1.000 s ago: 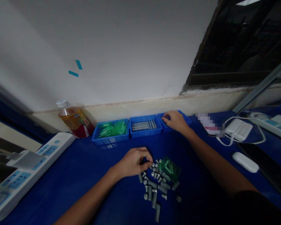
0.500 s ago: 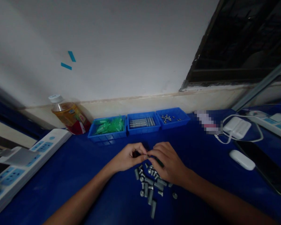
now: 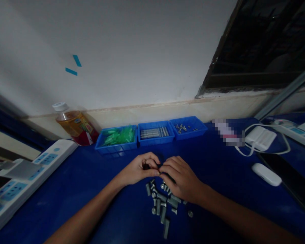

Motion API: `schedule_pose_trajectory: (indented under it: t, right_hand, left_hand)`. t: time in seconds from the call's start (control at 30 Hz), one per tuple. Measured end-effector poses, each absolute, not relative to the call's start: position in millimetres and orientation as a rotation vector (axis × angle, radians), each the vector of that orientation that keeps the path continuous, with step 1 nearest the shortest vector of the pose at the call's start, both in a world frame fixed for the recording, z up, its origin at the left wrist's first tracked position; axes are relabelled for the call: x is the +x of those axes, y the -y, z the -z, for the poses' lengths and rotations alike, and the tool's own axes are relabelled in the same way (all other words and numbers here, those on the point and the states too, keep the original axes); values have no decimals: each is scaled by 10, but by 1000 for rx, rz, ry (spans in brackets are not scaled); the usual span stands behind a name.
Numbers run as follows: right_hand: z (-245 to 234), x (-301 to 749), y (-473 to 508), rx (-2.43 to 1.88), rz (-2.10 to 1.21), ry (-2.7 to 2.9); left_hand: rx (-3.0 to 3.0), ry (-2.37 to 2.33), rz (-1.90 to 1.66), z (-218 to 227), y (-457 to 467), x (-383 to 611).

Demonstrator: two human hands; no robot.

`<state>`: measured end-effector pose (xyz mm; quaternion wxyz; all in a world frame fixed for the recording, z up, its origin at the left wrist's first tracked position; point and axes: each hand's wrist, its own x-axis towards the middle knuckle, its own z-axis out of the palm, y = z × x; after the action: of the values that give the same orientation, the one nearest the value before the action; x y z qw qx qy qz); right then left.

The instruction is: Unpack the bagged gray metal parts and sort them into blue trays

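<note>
My left hand [image 3: 139, 169] and my right hand [image 3: 179, 178] meet over the blue table [image 3: 91, 189], fingertips pinched together on a small part that I cannot make out. Just below them lies a pile of grey metal sleeves and screws [image 3: 161, 205]; my right hand covers its right side. Behind the hands, against the wall, stand three blue trays: one with green plastic pieces [image 3: 117, 138], one with grey metal rods [image 3: 154, 133], one with small screws [image 3: 186, 128].
A bottle of amber drink [image 3: 75, 125] leans at the back left. A white power strip [image 3: 27, 176] runs along the left edge. On the right lie a white charger with cable [image 3: 260, 139], a white oval device [image 3: 266, 174] and a dark flat slab [image 3: 295, 189].
My right hand came back from the screw tray to the pile and joined my left hand. Over the last half second both hands only closed a little tighter.
</note>
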<state>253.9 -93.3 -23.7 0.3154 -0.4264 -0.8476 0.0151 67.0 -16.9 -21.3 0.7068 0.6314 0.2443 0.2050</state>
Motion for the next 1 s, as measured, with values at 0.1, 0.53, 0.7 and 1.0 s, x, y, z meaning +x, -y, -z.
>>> schedule_pose_trajectory:
  t: [0.1, 0.53, 0.7, 1.0]
  right_hand:
    - [246, 2544, 927, -1176, -41, 2156]
    - [225, 2542, 917, -1224, -23, 2128]
    - [188, 2556, 939, -1147, -50, 2152]
    - [206, 2649, 817, -1187, 93, 2105]
  left_hand:
    - [1495, -534, -463, 185, 193, 673]
    - [1795, -641, -474, 220, 240, 673]
    - [1819, -638, -507, 206, 229, 664]
    - [1917, -637, -451, 221, 216, 662]
